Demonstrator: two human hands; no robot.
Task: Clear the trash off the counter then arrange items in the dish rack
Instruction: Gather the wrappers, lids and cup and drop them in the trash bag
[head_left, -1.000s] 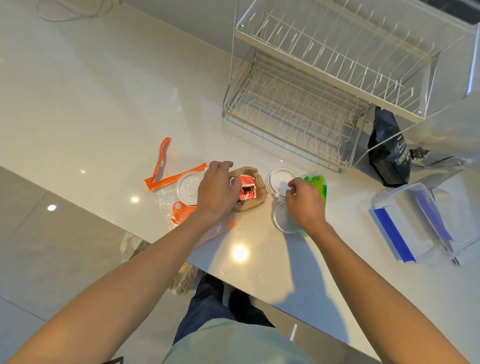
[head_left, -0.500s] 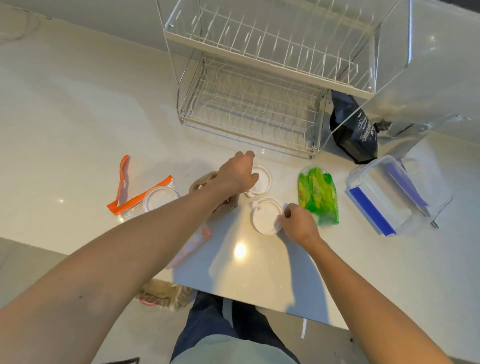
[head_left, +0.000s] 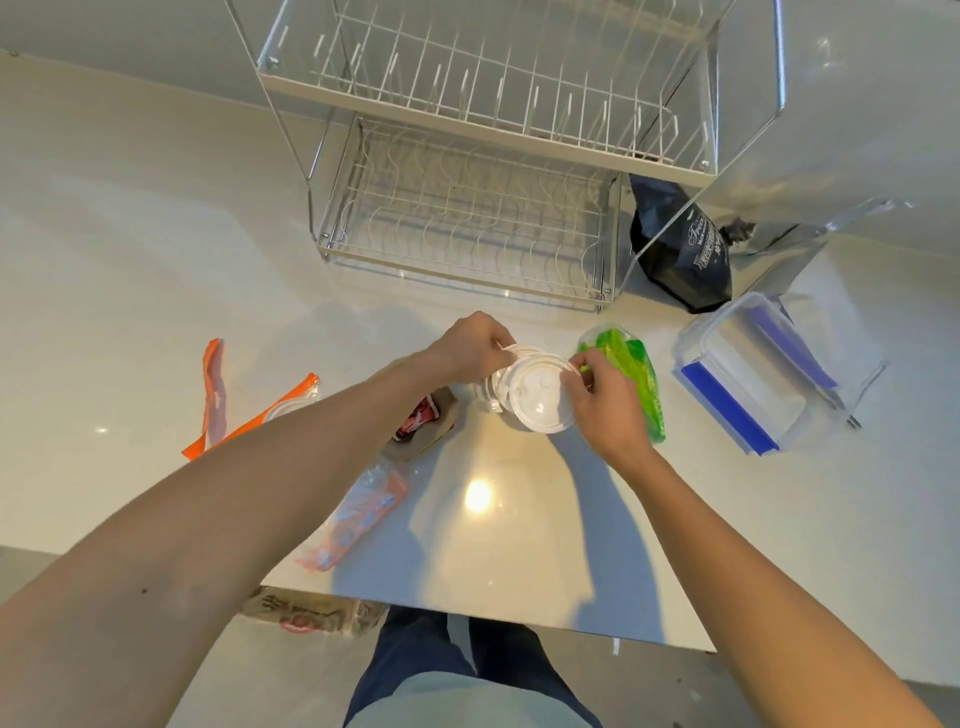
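My left hand and my right hand meet over the counter middle, both gripping round white plastic lids held stacked and tilted just above the surface. An empty two-tier wire dish rack stands right behind them. A green wrapper lies under my right hand. Under my left forearm lie a brown and red crumpled wrapper and a pink sachet. An orange-edged zip bag with another lid inside lies to the left.
A clear food container with blue clips sits at the right, a black pouch behind it beside the rack. A brown bag rests on the floor below the counter's front edge. My legs stand at that edge.
My left hand left the brown wrapper and picked up one lid; my right hand lifted the other. The two lids came together between both hands.
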